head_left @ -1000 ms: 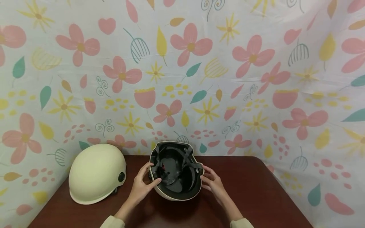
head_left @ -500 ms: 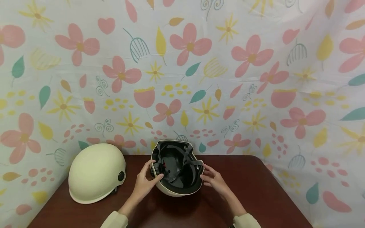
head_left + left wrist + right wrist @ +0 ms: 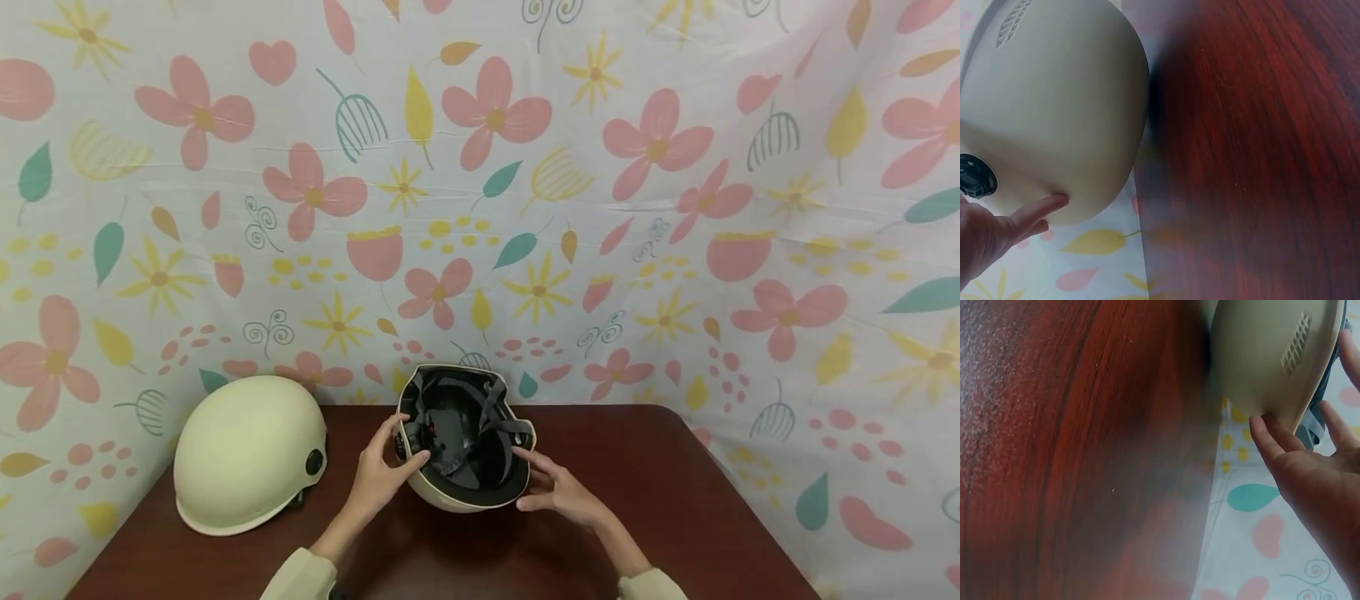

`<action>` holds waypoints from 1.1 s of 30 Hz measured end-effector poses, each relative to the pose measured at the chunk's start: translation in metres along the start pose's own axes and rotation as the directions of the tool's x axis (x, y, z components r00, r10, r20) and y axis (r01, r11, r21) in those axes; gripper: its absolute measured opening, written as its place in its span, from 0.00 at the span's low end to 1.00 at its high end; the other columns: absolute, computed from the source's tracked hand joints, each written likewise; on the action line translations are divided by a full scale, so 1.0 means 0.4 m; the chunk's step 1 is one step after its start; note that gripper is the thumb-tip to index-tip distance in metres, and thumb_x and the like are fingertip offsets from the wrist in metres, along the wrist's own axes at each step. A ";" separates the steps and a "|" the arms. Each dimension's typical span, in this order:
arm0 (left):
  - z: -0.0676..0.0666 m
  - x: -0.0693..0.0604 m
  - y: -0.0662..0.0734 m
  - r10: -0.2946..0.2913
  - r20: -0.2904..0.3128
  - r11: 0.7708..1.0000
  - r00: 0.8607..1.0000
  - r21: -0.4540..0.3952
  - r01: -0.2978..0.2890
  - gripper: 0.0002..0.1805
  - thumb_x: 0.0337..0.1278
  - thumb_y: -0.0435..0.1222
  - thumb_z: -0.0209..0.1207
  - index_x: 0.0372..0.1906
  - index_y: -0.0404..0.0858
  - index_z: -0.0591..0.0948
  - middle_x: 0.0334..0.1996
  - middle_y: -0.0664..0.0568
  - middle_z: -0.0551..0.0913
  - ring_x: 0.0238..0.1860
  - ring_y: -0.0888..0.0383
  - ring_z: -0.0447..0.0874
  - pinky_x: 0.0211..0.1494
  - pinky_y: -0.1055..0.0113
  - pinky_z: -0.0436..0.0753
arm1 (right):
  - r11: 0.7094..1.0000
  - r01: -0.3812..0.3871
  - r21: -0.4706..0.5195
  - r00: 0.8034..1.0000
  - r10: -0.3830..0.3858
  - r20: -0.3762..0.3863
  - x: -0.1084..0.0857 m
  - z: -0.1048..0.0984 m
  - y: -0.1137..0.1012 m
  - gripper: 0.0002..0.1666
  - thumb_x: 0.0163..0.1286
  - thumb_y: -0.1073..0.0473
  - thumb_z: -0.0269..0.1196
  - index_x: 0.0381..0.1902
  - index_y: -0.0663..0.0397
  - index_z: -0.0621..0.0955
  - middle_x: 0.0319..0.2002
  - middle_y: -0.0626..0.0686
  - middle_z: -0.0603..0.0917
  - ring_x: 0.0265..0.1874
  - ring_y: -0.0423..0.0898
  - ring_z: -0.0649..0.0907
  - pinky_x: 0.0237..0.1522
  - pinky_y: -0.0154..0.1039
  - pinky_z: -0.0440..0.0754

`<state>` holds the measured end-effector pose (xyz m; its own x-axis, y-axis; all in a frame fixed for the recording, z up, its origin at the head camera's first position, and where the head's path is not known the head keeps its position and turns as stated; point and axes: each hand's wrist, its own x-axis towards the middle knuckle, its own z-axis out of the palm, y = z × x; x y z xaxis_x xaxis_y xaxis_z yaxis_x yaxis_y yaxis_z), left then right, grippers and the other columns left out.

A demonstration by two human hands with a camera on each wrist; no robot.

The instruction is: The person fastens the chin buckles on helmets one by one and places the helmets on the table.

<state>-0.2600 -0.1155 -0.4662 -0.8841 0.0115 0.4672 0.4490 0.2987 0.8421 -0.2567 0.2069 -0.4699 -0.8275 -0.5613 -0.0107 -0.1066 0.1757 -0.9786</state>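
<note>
A cream helmet (image 3: 459, 498) is tilted with its black lined inside facing me. Grey straps (image 3: 491, 408) lie across its opening. My left hand (image 3: 377, 473) grips its left rim, thumb over the edge and fingers along the outer shell. In the left wrist view, fingertips of the left hand (image 3: 985, 234) press the shell below a round black knob (image 3: 975, 176). At the right rim, my right hand (image 3: 564, 493) has its fingers extended. One fingertip reaches over the rim; the thumb is spread lower down. In the right wrist view, other fingers of the right hand (image 3: 1310, 469) touch the outer shell.
A second cream helmet (image 3: 247, 454) sits dome up at the table's left, with a round black piece on its side. The dark red-brown wooden table (image 3: 645, 467) ends against a floral sheet (image 3: 480, 208) hanging behind it.
My right hand has loosened and shifted lower on the right rim, its thumb spreading downward. The held helmet has tipped and risen slightly. My left hand keeps its grip, and the second helmet stays put.
</note>
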 end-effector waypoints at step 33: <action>-0.010 0.016 0.016 -0.069 0.032 0.997 0.997 -0.036 0.070 0.36 0.52 0.39 0.70 0.68 0.46 0.71 0.72 0.45 0.67 0.71 0.44 0.66 0.38 0.67 0.79 | 0.855 0.095 -0.509 0.920 -0.270 -0.283 0.024 0.053 0.013 0.29 0.55 0.53 0.74 0.55 0.55 0.83 0.70 0.64 0.69 0.74 0.69 0.54 0.63 0.70 0.64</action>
<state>-0.2622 -0.1171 -0.4567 -0.9165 0.0217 0.3994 0.3906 0.2639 0.8819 -0.2538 0.1853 -0.4796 -0.8887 -0.3350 0.3130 -0.4502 0.5089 -0.7337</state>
